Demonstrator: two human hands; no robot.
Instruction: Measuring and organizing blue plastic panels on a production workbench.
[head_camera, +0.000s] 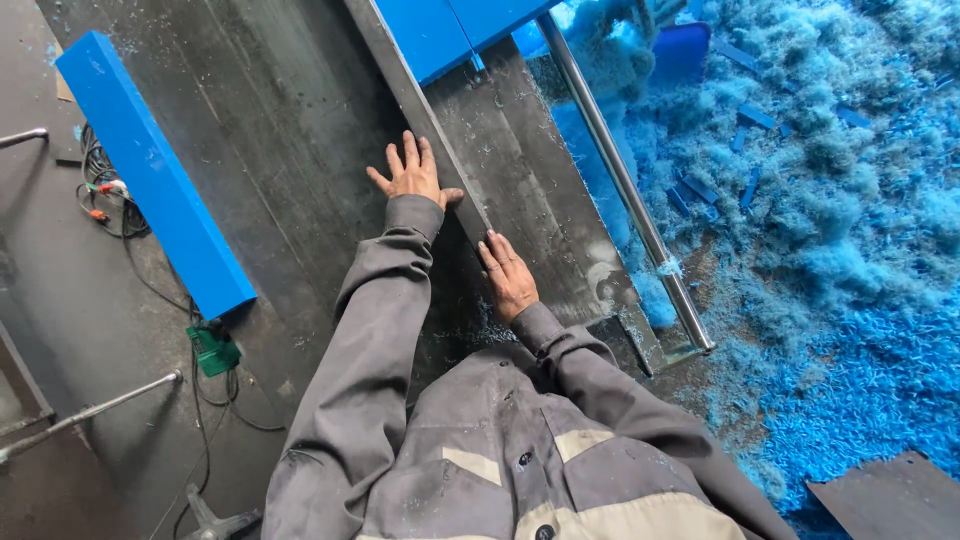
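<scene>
my left hand (410, 176) lies flat, fingers spread wide, on the dark sheet (270, 150); my right hand (507, 277) rests with fingers straight by the metal strip (425, 110).

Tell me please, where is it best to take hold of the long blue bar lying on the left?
Probably near its lower end, coming from above with fingers over both long sides. The blue bar lies flat, narrow and straight-edged, and that end is closest to the person. Both hands, left and right, rest on the dark metal sheet.
</scene>
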